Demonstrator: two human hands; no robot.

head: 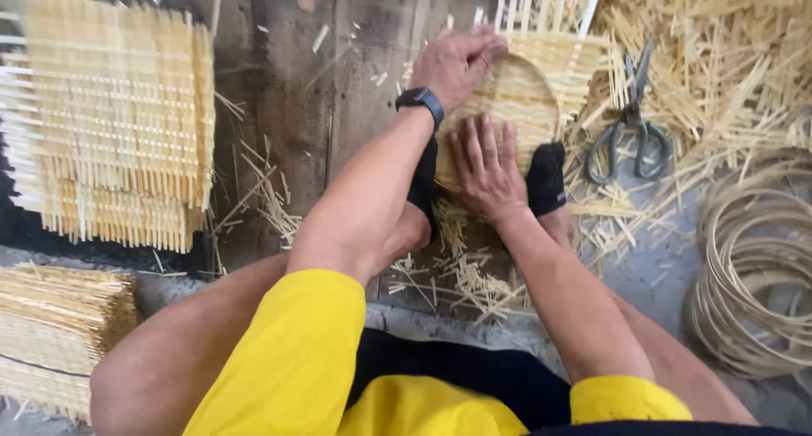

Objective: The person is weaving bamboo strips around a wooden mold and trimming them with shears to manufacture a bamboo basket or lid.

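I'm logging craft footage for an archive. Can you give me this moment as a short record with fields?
Left hand: flat on far edge of woven bamboo mat
Right hand: pressing mat's near part
Feet: black socks pinning mat
Scissors: right of mat, on the bamboo offcuts
Coiled strips: far right
Finished mats: stacked left

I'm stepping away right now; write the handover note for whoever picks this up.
Left hand: flat on the far edge of the round woven mat. Right hand: palm down on its near side. Both feet in black socks pin the mat to the floor.
Scissors lie to the right, coiled hoops beyond, square woven mats stacked to the left.
Done: mat rounded on its right side. Left: strip ends still stick out along the far edge.
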